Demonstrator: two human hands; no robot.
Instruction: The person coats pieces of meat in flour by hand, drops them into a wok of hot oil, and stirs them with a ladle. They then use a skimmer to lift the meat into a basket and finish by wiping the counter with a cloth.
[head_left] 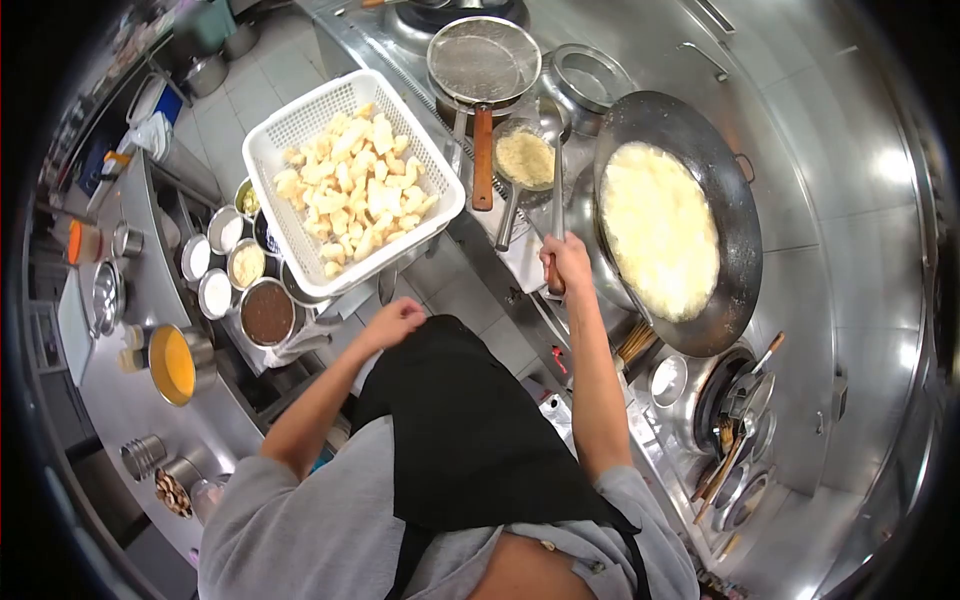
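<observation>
My right hand point(567, 262) is wrapped around the wooden grip of a long metal ladle point(558, 190), whose bowl points away from me beside a small strainer point(524, 160) with pale crumbs in it. Right of that hand, a big dark wok point(735, 215) holds pale, foaming, bubbling oil point(660, 230); anything under the foam is hidden. My left hand point(394, 324) hangs in front of the black apron, fingers curled in and nothing visible in them. Beyond it stands a white perforated basket point(262, 150) full of pale yellow chunks point(355, 185).
A round mesh skimmer point(484, 60) with a wooden handle rests at the back. On the left, several seasoning pots surround one with dark brown contents point(268, 312). A pot of orange liquid point(173, 365) sits on the steel counter. More skimmers point(745, 410) lie at lower right.
</observation>
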